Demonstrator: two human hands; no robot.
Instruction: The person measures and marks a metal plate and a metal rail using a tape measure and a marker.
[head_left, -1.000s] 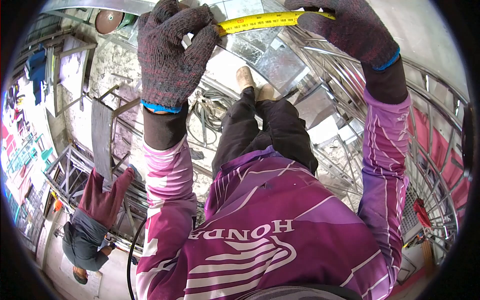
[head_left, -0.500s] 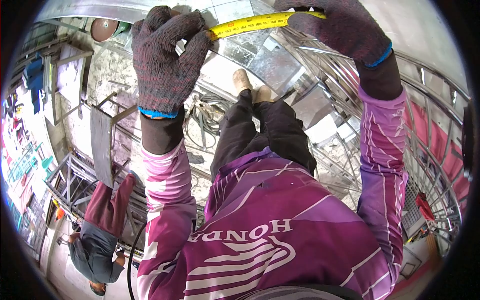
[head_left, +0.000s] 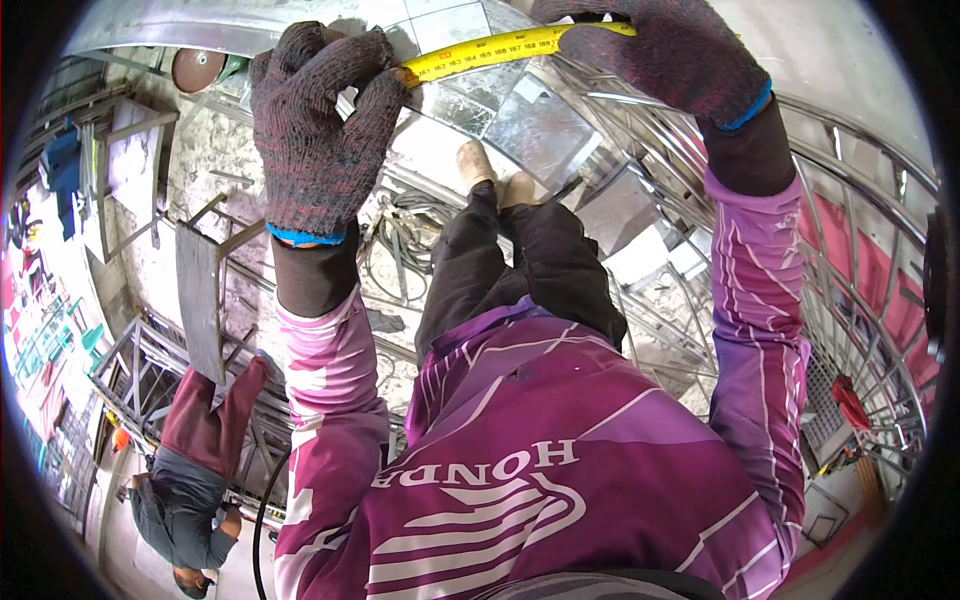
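Note:
A yellow measuring tape (head_left: 485,54) is stretched between my hands near the top of the view, its numbers in the 160s showing. My left hand (head_left: 325,130), in a dark knitted glove with a blue cuff, is closed with thumb and fingers pinching the tape's left part. At the right, my right hand (head_left: 680,60) wears a matching glove and grips the tape between thumb and fingers. A pale metal surface (head_left: 230,35) runs along the top edge behind the hands. Where the tape continues past either glove is mostly hidden.
Metal bars and curved tubes (head_left: 860,170) stand along the right. Coiled cable (head_left: 405,235) lies on the floor left of my legs. Sheet-metal pieces (head_left: 540,125) lie beyond my boots. Another person (head_left: 185,500) is at the lower left, near a metal frame (head_left: 150,370).
Both hands and the tape between them appear slightly further left in the view, with the left hand a little lower. Both grips on the tape stay the same.

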